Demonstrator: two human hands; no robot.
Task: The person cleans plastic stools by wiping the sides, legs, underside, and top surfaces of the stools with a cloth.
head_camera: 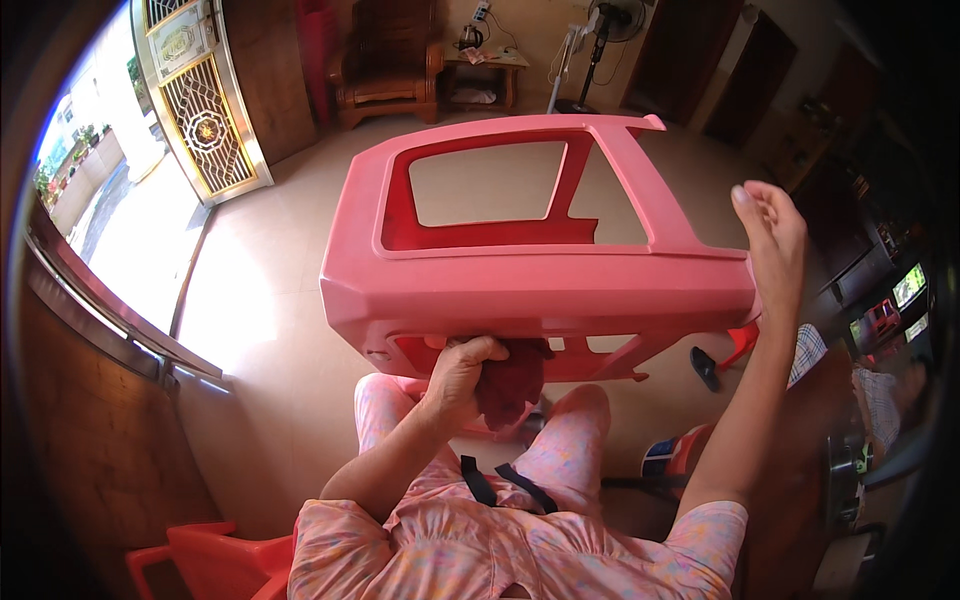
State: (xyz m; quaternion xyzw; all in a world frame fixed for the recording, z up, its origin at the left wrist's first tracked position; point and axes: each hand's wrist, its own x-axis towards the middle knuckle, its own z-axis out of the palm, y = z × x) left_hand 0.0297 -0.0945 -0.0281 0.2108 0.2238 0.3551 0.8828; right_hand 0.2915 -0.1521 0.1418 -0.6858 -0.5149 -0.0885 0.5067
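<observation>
A large pink molded plastic shell with window-like openings (510,281) lies across the front of me, over my knees. My left hand (461,375) grips a dark red cloth (511,382) by the shell's near side, below its near lower opening. At the shell's right end is my right hand (772,225), raised with its fingers curled and the thumb upright. The wrist is close to the shell's edge; whether it touches, I cannot tell. No object shows in that hand.
A red plastic chair (217,559) stands at the lower left. Beyond the shell are a wooden armchair (386,75), a small table (487,64) and a standing fan (596,56). A dark slipper (705,367) lies on the floor. Another person (885,397) is at the right.
</observation>
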